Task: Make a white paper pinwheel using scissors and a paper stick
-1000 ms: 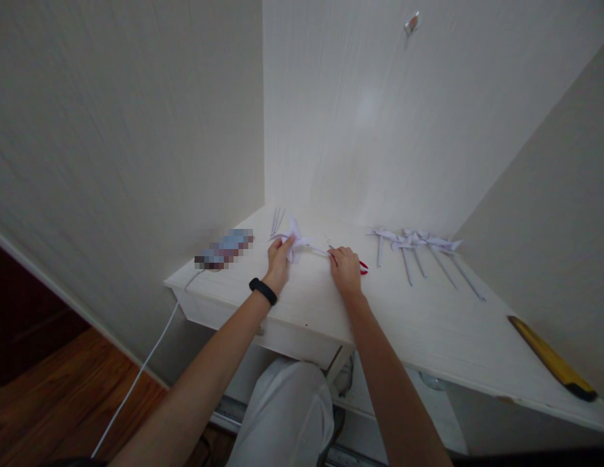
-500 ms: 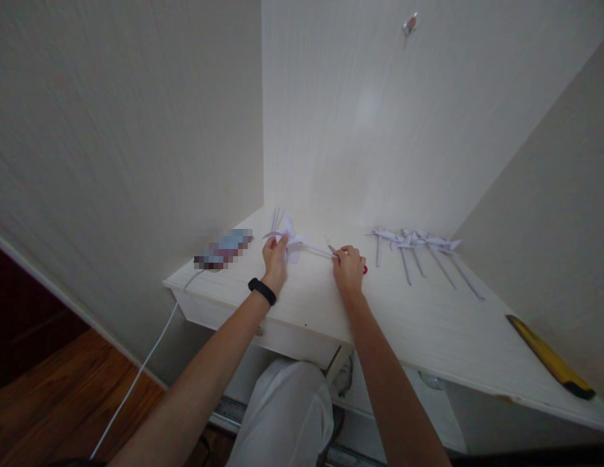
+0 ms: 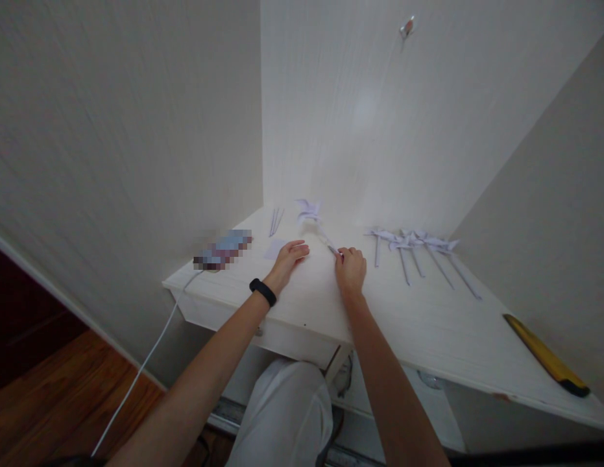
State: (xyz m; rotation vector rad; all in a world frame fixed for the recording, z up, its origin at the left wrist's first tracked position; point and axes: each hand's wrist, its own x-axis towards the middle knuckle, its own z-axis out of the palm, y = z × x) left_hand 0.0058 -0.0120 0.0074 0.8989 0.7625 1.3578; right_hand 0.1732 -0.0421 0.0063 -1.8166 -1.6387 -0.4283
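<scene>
My right hand (image 3: pixel 351 269) is closed round the lower end of a white paper pinwheel's stick. The pinwheel (image 3: pixel 309 211) stands out ahead of it toward the back wall, its blades slightly blurred. A small metallic tip (image 3: pixel 332 248) shows at my right fingertips; the rest of that tool is hidden in the hand. My left hand (image 3: pixel 288 261), with a black band (image 3: pixel 263 291) at the wrist, is open above the white table (image 3: pixel 311 292), fingers stretched to the right. Beside it lies a white paper square (image 3: pixel 273 249).
Several paper pinwheels (image 3: pixel 418 240) lie in a row at the right back. Thin paper sticks (image 3: pixel 276 222) lie at the left back. A blurred-out phone-like object (image 3: pixel 224 250) with a white cable (image 3: pixel 158 337) is at left, and a yellow-black tool (image 3: pixel 545 355) at far right.
My left hand has let go of the pinwheel's head and opened. The pinwheel has swung up and away toward the back wall, held by my right hand, uncovering the paper square.
</scene>
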